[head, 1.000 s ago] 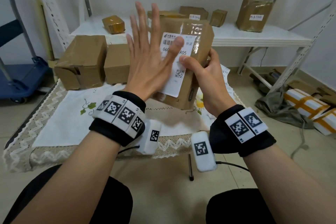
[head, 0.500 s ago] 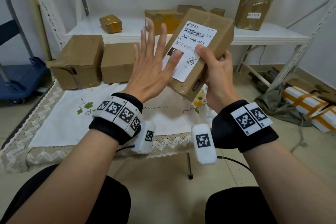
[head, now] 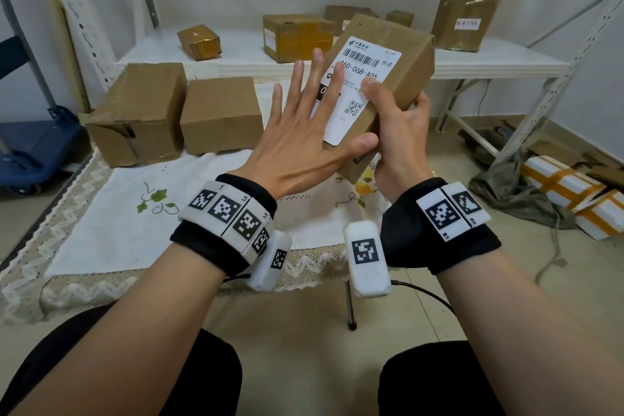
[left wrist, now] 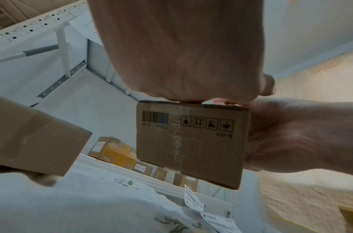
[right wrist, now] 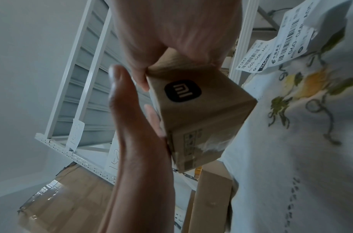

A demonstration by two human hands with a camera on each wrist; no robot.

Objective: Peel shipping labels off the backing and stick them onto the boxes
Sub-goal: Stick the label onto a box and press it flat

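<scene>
My right hand (head: 401, 142) grips the box (head: 401, 67) at centre frame; my left hand (head: 304, 149) lies flat, fingers straight, pressing its label (head: 363, 84).

Looks like a small parcel storeroom or backroom packing spot. White metal shelf (head: 472, 66) at 12 o'clock with taped cardboard parcels (head: 464, 17) wearing handwritten tags, more brown boxes (head: 221, 113) on a cloth-covered tabletop (head: 101, 230), a blue hand cart (head: 30, 152) at 9 o'clock, and foam packages (head: 560, 184) strapped with tape on the floor at 3 o'clock.
</scene>
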